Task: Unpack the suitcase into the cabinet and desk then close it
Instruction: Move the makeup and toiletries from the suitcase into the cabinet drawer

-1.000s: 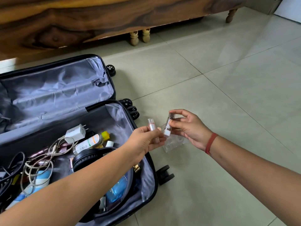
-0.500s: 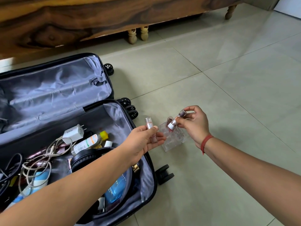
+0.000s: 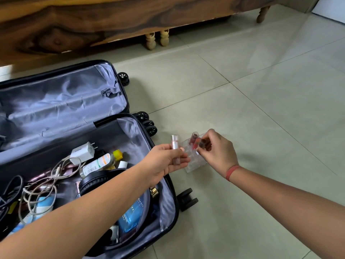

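Both forearms run off the bottom edge; the left one hides part of the open suitcase (image 3: 65,101): hard dark shell, crinkled grey lining, flat on tile, full of tangled cables (image 3: 56,169), a white charger (image 3: 82,152) and black headphones (image 3: 93,181). Left hand (image 3: 164,161) grips a slim clear pinkish tube (image 3: 175,146) upright, just past the rim. Right hand (image 3: 216,154) pinches a blurred dark-capped tube (image 3: 200,143) over a clear plastic case (image 3: 194,165); can't tell what supports the case. Glossy wooden furniture (image 3: 93,25) beyond.
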